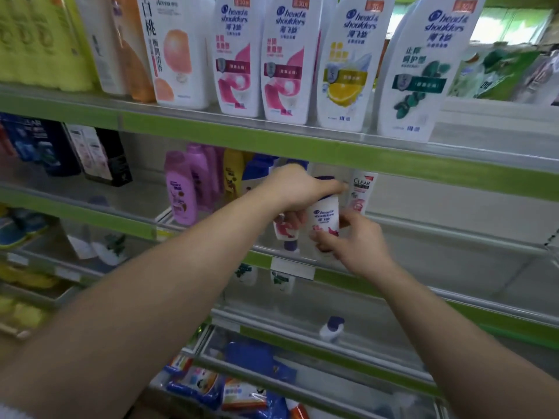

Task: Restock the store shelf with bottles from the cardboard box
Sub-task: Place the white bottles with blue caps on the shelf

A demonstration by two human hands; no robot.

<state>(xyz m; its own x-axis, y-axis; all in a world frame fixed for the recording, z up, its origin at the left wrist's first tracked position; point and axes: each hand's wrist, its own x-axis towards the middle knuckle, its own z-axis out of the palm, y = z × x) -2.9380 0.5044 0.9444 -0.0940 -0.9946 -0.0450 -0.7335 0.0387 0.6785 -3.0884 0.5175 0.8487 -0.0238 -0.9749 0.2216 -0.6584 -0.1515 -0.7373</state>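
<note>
Small bottle point(325, 217) on the middle shelf point(423, 237) — Clear bottle point(361, 192) just behind-right.

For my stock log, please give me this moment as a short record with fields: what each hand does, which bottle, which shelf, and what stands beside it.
left hand: left hand over the top of the small white bottle, grip closed on it
right hand: right hand holds the same bottle at its lower part
bottle state: upright, dark cap, at the second shelf
second item: another small white bottle under the left hand, cap down
right neighbour: Clear bottle
left neighbours: purple bottles
shelf above: large white shampoo bottles
cardboard box: not in view
</note>
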